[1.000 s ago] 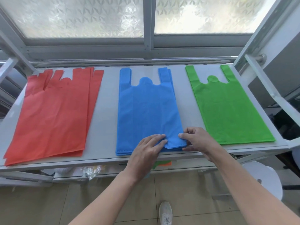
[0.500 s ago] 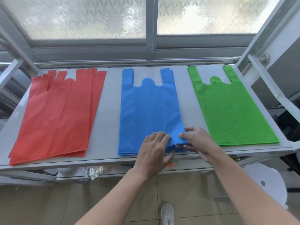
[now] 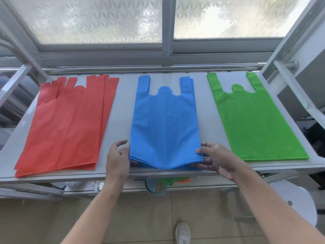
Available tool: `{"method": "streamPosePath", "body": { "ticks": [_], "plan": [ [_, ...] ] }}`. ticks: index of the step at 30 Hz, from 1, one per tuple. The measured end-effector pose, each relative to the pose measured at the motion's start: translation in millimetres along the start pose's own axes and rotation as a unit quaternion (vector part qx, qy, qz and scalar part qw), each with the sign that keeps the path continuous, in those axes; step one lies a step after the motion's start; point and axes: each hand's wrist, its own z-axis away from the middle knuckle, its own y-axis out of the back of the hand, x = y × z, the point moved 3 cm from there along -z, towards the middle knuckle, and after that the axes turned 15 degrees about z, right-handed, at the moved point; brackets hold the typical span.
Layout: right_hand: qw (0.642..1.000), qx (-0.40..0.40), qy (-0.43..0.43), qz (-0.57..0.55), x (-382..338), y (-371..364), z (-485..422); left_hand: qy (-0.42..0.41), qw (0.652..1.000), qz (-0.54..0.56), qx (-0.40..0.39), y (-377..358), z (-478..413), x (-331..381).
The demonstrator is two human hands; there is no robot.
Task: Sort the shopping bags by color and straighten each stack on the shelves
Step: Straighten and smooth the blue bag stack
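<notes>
- On the top shelf [image 3: 123, 110], as the head camera sees it, three piles lie side by side and well apart: red stack [image 3: 66, 124] on the left, blue stack [image 3: 165, 124] in the middle, green stack [image 3: 253, 120] on the right, all with handles toward the window.
- Both hands are at the near edge of the blue stack. The right hand [image 3: 219, 157] pinches the near right corner, thumb on top and fingers underneath. The left hand [image 3: 117, 161] curls round the near left corner, fingertips tucked beneath the layers.
- With both corners raised, the near edge sags in the middle — the layers show there as separate lips. A tug or shake to square them could, I judge, let the lower bags slide over the shelf's front edge to the floor, since the fabric looks thin and slippery.
- Uneven pull is another risk: if one hand leads, the pile would likely skew and fan out at the handles (which look fairly well lined up at present).
- A wide sideways sweep could nudge the tidy green stack, or drag against the red stack, whose bags lie fanned with splayed handles — the least straightened of the three.
- Below, green and orange bags [image 3: 179, 180] peek out from a lower level. Sorting seems unfinished, and they could be overlooked.
</notes>
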Motion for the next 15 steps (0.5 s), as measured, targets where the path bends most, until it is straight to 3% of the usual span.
{"method": "streamPosePath", "body": {
  "ticks": [2, 4, 8, 15],
  "plan": [
    [1.0, -0.015, 0.007, 0.025, -3.0, 1.9, -3.2, 0.117, 0.989, 0.076, -0.042, -7.7, -13.4, 4.0],
    [0.999, -0.018, 0.017, 0.043, -10.4, 6.4, -9.2, 0.172, 0.978, 0.092, -0.076, -14.0, -33.7, 13.3],
    [0.999, 0.012, 0.034, 0.035, -35.1, 19.2, -40.3, 0.133, 0.983, -0.027, -0.128, -29.9, -88.9, 39.6],
    [0.985, 0.126, 0.095, 0.074, -114.1, 47.0, -132.3, 0.058, 0.988, -0.079, -0.117, -86.8, -188.4, 83.1]
  ]
}}
